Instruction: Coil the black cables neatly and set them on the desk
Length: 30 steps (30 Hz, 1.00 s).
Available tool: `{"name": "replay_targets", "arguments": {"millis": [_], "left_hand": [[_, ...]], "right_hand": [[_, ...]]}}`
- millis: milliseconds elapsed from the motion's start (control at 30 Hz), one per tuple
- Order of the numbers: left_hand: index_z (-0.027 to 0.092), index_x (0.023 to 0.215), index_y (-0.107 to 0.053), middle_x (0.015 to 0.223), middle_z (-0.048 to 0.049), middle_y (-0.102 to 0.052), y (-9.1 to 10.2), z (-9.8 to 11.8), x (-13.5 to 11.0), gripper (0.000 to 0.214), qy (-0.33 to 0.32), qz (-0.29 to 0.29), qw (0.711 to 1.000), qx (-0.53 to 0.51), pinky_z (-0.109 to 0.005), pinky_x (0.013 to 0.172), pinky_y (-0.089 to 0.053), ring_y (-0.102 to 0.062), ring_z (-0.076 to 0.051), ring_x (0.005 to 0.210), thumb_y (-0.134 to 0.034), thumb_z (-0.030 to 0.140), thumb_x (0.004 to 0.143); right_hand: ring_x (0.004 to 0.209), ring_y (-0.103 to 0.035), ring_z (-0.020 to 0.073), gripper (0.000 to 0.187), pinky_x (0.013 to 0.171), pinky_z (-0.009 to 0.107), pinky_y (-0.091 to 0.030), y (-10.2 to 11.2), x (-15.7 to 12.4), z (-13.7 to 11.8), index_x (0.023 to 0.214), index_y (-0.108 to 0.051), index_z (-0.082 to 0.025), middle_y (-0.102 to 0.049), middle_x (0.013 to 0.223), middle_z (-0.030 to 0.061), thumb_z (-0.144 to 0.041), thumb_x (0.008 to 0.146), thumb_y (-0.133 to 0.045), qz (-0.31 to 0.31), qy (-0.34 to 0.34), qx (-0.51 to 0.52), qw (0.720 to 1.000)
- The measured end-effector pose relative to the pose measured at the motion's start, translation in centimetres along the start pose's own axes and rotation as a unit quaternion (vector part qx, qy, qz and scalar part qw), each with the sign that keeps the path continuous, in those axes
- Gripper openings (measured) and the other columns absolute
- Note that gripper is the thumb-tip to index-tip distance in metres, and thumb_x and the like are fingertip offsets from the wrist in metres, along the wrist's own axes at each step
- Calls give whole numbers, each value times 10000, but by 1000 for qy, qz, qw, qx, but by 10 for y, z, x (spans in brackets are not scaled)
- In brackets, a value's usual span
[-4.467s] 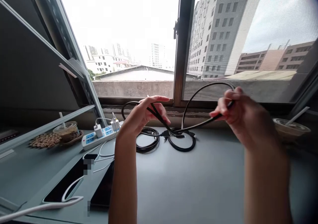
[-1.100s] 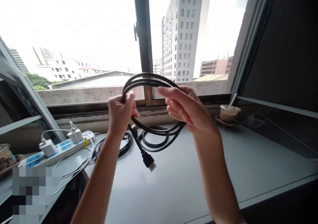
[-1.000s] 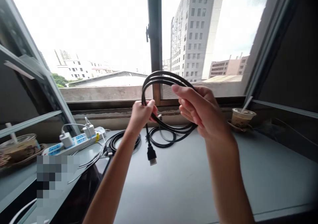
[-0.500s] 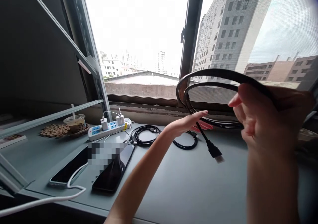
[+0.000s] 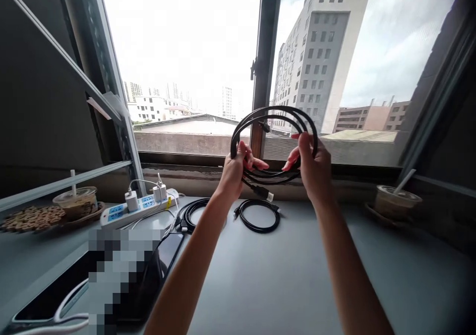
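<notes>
Between my two hands a black HDMI cable (image 5: 275,110) is held up in loose round loops, in front of the window. My left hand (image 5: 238,169) grips the left side of the coil, thumb up and fingers curled through it. On the right side, my right hand (image 5: 312,164) holds the loops between thumb and fingers. One plug (image 5: 262,192) hangs below the coil near my left hand, and the other plug (image 5: 265,126) shows inside the top of the loops. On the table beneath lies a smaller coiled black cable (image 5: 259,231).
Another black coil (image 5: 189,211) lies behind my left forearm. A power strip (image 5: 139,208) with white chargers stands at the left, near two phones (image 5: 59,285) and white cords. Drink cups stand at the left (image 5: 76,203) and right (image 5: 397,203). A metal shelf frame (image 5: 115,77) rises at the left.
My left hand has closed on the coil, where before it was stretched out beside it. The right hand and the cable have moved left and farther away; the view has shifted right.
</notes>
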State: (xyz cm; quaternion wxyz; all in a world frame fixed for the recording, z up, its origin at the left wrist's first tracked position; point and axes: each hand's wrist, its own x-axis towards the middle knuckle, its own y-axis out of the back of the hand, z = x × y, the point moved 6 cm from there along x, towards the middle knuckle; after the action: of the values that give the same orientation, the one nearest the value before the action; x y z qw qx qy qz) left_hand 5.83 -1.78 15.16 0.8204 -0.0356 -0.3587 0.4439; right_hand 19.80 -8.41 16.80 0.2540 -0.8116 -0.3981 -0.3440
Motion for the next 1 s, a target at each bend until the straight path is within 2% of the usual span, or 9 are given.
{"name": "replay_targets", "arguments": {"millis": [67, 167, 300, 400, 467, 567, 700, 767, 1000], "left_hand": [[158, 662, -448, 427, 85, -316, 4, 4, 1, 287, 1, 13, 1000, -2, -158, 415, -333, -401, -42, 360, -440, 359, 868], [157, 667, -462, 415, 96, -266, 10, 12, 1, 277, -10, 31, 999, 32, -156, 347, -236, -243, -23, 317, -460, 356, 859], [160, 696, -496, 399, 95, -275, 13, 25, -1, 251, -25, 38, 994, 98, -161, 332, -216, -232, -23, 312, -480, 359, 849], [164, 702, -515, 401, 93, -291, 11, 33, -5, 240, -19, 27, 990, 139, -167, 327, -213, -244, -22, 306, -480, 349, 850], [163, 704, -529, 404, 92, -299, 9, 38, -9, 235, -18, 18, 986, 165, -171, 320, -194, -241, -20, 302, -470, 333, 856], [164, 701, -553, 401, 89, -314, 6, 39, -12, 229, -19, 1, 979, 201, -179, 312, -167, -239, -18, 300, -479, 323, 849], [177, 657, -563, 395, 88, -317, 3, 36, -14, 212, -28, 3, 974, 227, -182, 319, -175, -247, -15, 310, -534, 322, 809], [179, 651, -565, 397, 87, -309, 2, 36, -15, 224, -31, 0, 972, 232, -185, 327, -181, -247, -15, 319, -545, 347, 797], [185, 638, -508, 419, 92, -271, -5, 45, -24, 281, -2, -76, 960, 270, -185, 347, -144, -216, -6, 338, -590, 434, 738]], "right_hand": [[372, -490, 78, 343, 376, 204, -413, -3, -4, -6, 969, -527, -219, -495, 556, -60, -480, 750, -568, -4, 36, -24, 999], [402, -504, 81, 466, 360, 205, -426, -9, -11, -18, 1137, -454, -276, -533, 693, -34, -424, 727, -617, -21, 73, -31, 997], [486, -524, 74, 601, 356, 195, -427, -12, -16, -30, 1289, -347, -356, -542, 1020, 42, -399, 748, -605, -37, 109, -49, 992], [621, -560, 111, 599, 378, 199, -430, -9, -20, -37, 1310, -363, -359, -487, 1171, 70, -377, 761, -600, -22, 137, -89, 986], [680, -566, 140, 563, 394, 217, -428, -6, -22, -40, 1297, -412, -342, -507, 1138, 72, -370, 767, -598, -11, 158, -118, 980], [712, -562, 163, 454, 467, 252, -447, -4, -25, -47, 1228, -511, -327, -561, 952, 55, -363, 782, -586, 3, 206, -160, 965], [667, -526, 144, 337, 566, 274, -458, -6, -30, -54, 1127, -595, -340, -565, 810, 23, -341, 790, -587, 9, 266, -187, 946], [639, -512, 130, 310, 550, 264, -444, -8, -31, -53, 1104, -610, -341, -563, 812, 16, -332, 795, -582, 4, 268, -174, 948], [582, -509, 99, 237, 526, 243, -409, -7, -21, -32, 1026, -657, -288, -561, 787, 1, -314, 818, -547, -9, 232, -162, 959]]}}
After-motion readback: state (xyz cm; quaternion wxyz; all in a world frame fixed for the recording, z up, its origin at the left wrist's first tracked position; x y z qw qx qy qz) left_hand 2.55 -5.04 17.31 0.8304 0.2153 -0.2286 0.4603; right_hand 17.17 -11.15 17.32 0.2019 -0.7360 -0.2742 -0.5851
